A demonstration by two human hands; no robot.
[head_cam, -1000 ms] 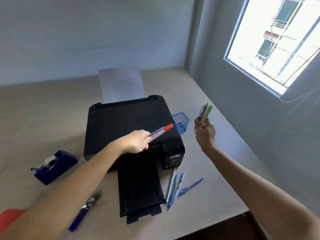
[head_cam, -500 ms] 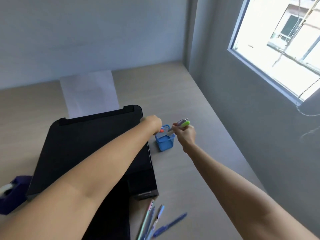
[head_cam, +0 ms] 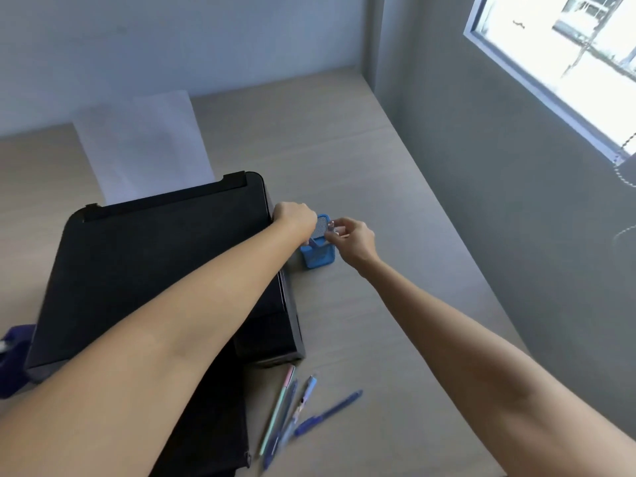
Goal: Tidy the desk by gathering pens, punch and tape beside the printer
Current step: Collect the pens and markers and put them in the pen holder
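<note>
A small blue mesh pen holder (head_cam: 318,254) stands on the desk just right of the black printer (head_cam: 155,270). My left hand (head_cam: 295,217) is curled over the holder's left rim. A pale marker barrel (head_cam: 311,241) runs from under its fingers down into the holder. My right hand (head_cam: 351,239) pinches the tops of two pens (head_cam: 331,224) at the holder's right rim. Several loose pens (head_cam: 284,407) and a blue pen (head_cam: 327,413) lie in front of the printer. The blue tape dispenser (head_cam: 13,356) shows at the far left edge. The punch is out of view.
White paper (head_cam: 144,149) sticks up from the printer's rear feed. The grey wall (head_cam: 499,201) runs close along the desk's right side, under a window (head_cam: 568,63). The desk's front edge (head_cam: 495,466) cuts across the bottom right.
Both hands have come down onto the pen holder. The marker's red cap and the green pen tip no longer show above the rim. The view has shifted forward and to the right.
</note>
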